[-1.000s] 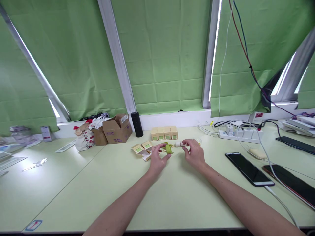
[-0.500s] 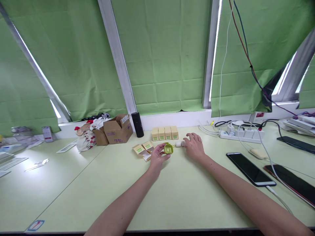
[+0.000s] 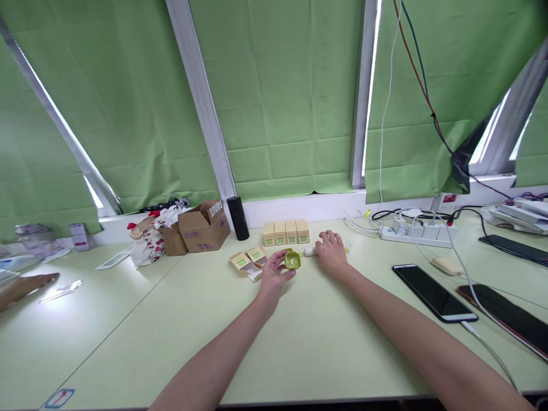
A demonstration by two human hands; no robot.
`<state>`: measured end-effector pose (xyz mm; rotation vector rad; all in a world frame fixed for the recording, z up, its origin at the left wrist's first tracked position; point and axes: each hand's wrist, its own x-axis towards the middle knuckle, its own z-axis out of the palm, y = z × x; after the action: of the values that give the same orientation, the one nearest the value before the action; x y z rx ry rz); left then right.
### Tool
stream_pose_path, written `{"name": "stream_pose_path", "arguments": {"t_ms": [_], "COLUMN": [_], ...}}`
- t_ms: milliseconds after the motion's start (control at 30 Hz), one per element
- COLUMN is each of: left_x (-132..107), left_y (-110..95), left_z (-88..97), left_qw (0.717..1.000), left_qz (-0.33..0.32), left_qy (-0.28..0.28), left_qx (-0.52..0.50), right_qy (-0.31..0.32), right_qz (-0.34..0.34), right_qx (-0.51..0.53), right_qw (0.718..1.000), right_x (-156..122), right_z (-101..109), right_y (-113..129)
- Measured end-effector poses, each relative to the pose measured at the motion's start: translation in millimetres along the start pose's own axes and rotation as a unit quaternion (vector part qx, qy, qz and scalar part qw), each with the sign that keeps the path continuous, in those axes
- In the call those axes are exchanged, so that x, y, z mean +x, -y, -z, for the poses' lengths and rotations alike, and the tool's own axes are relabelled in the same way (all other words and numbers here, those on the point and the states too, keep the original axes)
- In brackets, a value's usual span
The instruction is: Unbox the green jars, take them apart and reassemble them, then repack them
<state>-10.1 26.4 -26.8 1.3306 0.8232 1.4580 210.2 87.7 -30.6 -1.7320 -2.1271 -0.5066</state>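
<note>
A small olive-green, square open-topped case (image 3: pixel 293 260) is held by its edge in my left hand (image 3: pixel 274 274), thumb in front and fingers behind. My right hand (image 3: pixel 331 251) is closed, with bent fingers, over the right end of a small white cylinder (image 3: pixel 310 251) lying on the table. Part of the cylinder sticks out to the left of the fingers; the rest is hidden. Just right of that hand, a clear piece with a bit of yellow (image 3: pixel 347 248) shows. Beside my left hand lie opened small cardboard boxes (image 3: pixel 242 261) with green labels.
Several small tan boxes (image 3: pixel 286 233) stand in a row behind my hands. A black cylinder (image 3: pixel 238 218) and an open carton (image 3: pixel 204 227) are to the left. Rightward are a phone (image 3: pixel 433 292), a power strip (image 3: pixel 417 235) and cables. A brown shape (image 3: pixel 25 288) reaches in at the left edge.
My right hand has shifted slightly left and closed more over the white cylinder, uncovering the clear piece at its right. The brown shape has appeared at far left. My left hand keeps the green case.
</note>
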Motion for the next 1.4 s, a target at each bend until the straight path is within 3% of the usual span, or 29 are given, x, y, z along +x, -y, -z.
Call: {"name": "stream_pose_path", "arguments": {"t_ms": [133,233,300,367,400,433,500,567,633,700,833,1033,1200,1400], "left_x": [-1,-1,-1,-2,-2,-2,-3,-3,-3,-3,-2,-2,-2,-2], "left_y": [-3,-6,-6,-6,-5,-5,-5,-5,-5,-6,-5,-3,-1,-4], "left_z": [-1.4,-2.2,-2.3,-2.1,-2.1,-2.1,-2.2,-2.5,-2.7,-2.9,-3.0,-2.8,-2.2,-3.5], "left_qw": [1.000,1.000,1.000,1.000,1.000,0.999,0.999,0.999,0.999,0.999,0.999,0.998,0.997,0.996], "left_qz": [-0.001,-0.003,-0.007,-0.011,-0.013,-0.014,-0.014,-0.011,-0.008,-0.007,-0.014,-0.028,-0.044,-0.051], "left_qy": [-0.006,-0.012,-0.016,-0.022,-0.025,-0.029,-0.037,-0.039,-0.037,-0.034,-0.033,-0.031,-0.033,-0.037], "left_qx": [-0.007,0.001,0.008,0.012,0.013,0.013,0.013,0.012,0.013,0.016,0.025,0.044,0.061,0.070], "right_qy": [-0.022,-0.066,-0.101,-0.129,-0.133,-0.127,-0.080,-0.042,-0.017,0.004,0.039,0.068,0.050,0.035], "right_qz": [-0.018,-0.046,-0.073,-0.112,-0.132,-0.154,-0.196,-0.224,-0.245,-0.255,-0.242,-0.179,-0.168,-0.155], "right_qx": [0.023,0.097,0.182,0.318,0.409,0.512,0.688,0.792,0.840,0.860,0.871,0.869,0.852,0.844], "right_qw": [0.999,0.992,0.975,0.933,0.893,0.835,0.694,0.566,0.484,0.443,0.427,0.457,0.493,0.512], "right_x": [-8,-15,-18,-19,-19,-19,-19,-23,-28,-33,-41,-49,-53,-54], "right_z": [3,7,13,21,25,30,38,44,46,45,44,50,48,41], "right_y": [-1,0,1,3,5,6,10,15,21,25,30,34,38,43]}}
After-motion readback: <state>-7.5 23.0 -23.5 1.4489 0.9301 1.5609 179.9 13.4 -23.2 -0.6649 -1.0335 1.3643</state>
